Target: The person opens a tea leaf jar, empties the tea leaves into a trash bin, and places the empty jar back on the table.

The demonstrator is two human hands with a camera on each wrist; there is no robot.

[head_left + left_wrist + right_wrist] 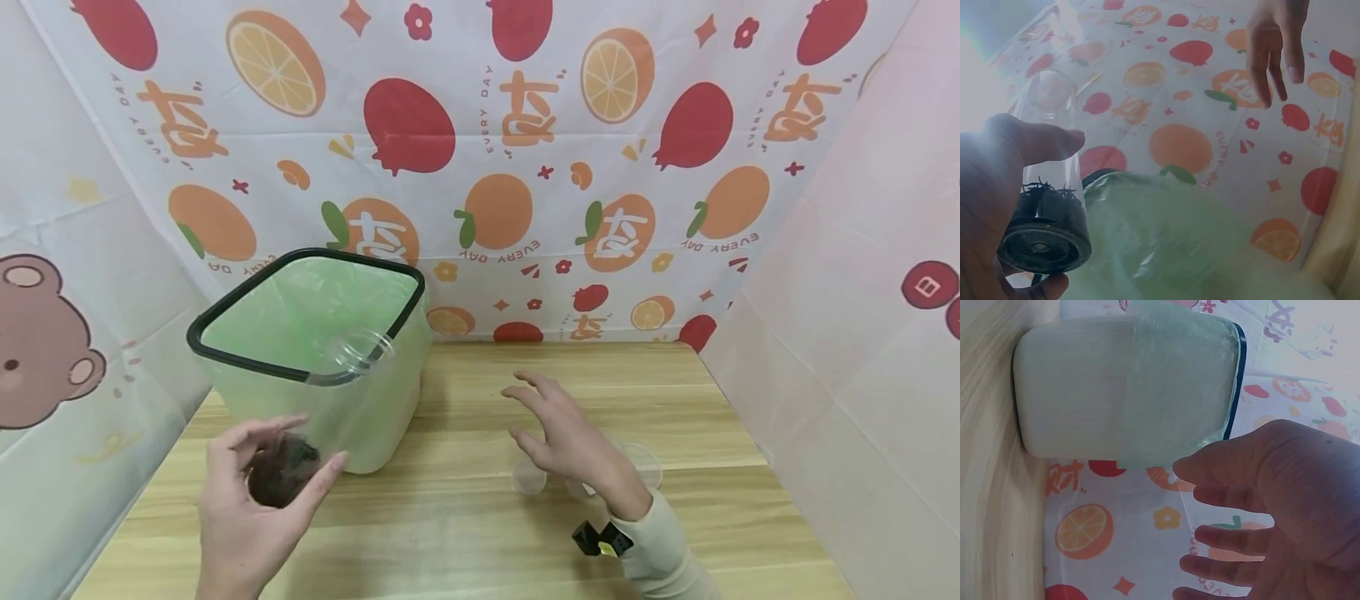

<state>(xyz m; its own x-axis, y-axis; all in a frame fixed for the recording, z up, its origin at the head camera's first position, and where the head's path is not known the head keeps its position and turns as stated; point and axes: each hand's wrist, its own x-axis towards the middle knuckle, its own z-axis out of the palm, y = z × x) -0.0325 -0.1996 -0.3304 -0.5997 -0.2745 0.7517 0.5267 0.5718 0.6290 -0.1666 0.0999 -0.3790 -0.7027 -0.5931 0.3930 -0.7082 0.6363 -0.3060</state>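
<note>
Head view: toward 8 o'clock, the left hand point(243, 512) grips a clear bottle point(285, 471) round its lower part, thumb and fingers curled about it. Dark matter fills the end in the hand, and the bottle leans so that its ringed other end points to 1 o'clock, overlapping the black rim of the bin point(247, 361) in sight; whether they touch I cannot tell. The bin, lined with a green bag point(292, 312), stands upright at 1 o'clock from that hand. Toward 5 o'clock, the right hand point(566, 437) holds nothing, its fingers spread and slightly bent above the wooden table point(465, 517). A clear disc point(529, 477) lies at 7 o'clock from it, with other clear round pieces partly hidden by the hand and wrist.

Left wrist view: the bottle is toward 9 o'clock, its round base at 8 o'clock, with dark, spiky-looking bits just above. The left thumb lies across its wall. The bag spreads at 6 o'clock; the right hand hangs loose and empty at 1 o'clock.

Right wrist view: the right hand is at 4 o'clock, thumb and fingers apart, grasping nothing. The bin is at 11 o'clock, the table at 9.
</note>
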